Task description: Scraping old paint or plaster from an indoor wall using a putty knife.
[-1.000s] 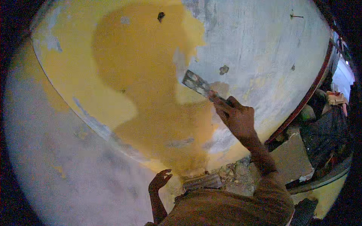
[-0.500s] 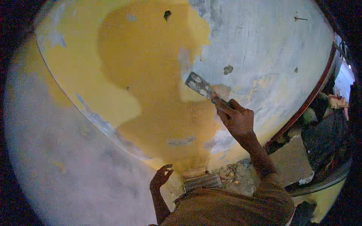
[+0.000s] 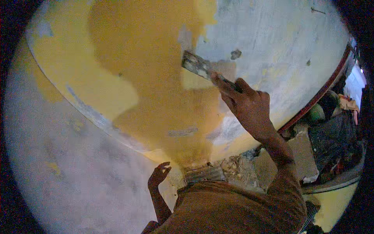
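My right hand [image 3: 249,103] is closed around the handle of a scraper [image 3: 196,65]. Its flat, paint-smeared blade points up and to the left against the wall [image 3: 269,35], where yellow paint borders a bare grey-white area. Whether the blade's edge presses on the surface, I cannot tell. Lower down, my left hand [image 3: 159,175] hangs near the wall's foot with fingers apart and nothing in it. A dark shadow of a head and shoulders falls over the yellow paint [image 3: 113,89].
A chipped hole [image 3: 235,54] and a nail [image 3: 317,10] mark the grey area. Rubble [image 3: 237,167] lies along the wall's foot. To the right are a cardboard piece [image 3: 304,156], a dark plastic sheet [image 3: 331,136] and a red-brown edge [image 3: 317,101]. A pale wall [image 3: 89,171] stands left.
The view has shifted, so the wall sits higher in the picture. My right hand has carried the scraper slightly left along the wall. My left hand stays low, still holding nothing.
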`<state>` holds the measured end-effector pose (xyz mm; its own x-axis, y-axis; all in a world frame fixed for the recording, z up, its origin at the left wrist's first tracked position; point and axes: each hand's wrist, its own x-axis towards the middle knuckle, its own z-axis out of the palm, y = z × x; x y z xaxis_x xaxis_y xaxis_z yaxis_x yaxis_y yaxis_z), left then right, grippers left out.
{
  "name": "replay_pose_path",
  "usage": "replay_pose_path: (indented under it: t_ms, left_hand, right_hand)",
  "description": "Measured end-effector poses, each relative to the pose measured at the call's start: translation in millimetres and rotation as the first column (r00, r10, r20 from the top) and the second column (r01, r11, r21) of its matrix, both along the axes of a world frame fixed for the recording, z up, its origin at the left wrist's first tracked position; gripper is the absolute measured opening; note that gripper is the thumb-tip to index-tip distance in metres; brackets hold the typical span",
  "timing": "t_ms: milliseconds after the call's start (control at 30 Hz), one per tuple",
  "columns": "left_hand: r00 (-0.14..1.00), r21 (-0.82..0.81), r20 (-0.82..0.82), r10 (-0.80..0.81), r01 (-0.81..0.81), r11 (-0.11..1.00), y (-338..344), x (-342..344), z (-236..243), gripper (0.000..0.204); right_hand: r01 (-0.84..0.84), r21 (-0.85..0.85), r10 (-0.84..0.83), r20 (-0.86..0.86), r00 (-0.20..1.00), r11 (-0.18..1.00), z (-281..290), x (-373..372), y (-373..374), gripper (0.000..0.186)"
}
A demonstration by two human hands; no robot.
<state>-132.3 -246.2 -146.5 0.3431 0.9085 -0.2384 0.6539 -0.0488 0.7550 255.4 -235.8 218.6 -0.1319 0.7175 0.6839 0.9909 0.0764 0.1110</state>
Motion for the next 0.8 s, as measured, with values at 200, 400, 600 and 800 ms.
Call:
replay_pose_path:
  t_ms: [200, 400, 600, 800]
  left_hand:
    - [0.986, 0.109, 0.118, -0.12, 0.107, 0.988, 51, 30, -26, 0.04]
    - [0.969, 0.096, 0.106, -0.222, 0.212, 0.972, 61, 53, -39, 0.043]
    - [0.958, 0.037, 0.069, -0.277, 0.275, 0.961, 48, 41, -15, 0.045]
    - [0.96, 0.008, 0.02, -0.281, 0.281, 0.96, 41, 49, -6, 0.044]
  right_hand:
    - [0.018, 0.052, -0.027, 0.178, 0.984, 0.999, -6, 21, 13, 0.052]
    - [0.021, 0.015, -0.024, 0.215, 0.976, 1.0, -10, 15, 22, 0.052]
    - [-0.119, -0.004, 0.118, 0.191, 0.975, 0.993, 4, -3, 19, 0.045]
    - [-0.034, -0.097, 0.049, 0.161, 0.986, 0.995, 0, -1, 1, 0.048]
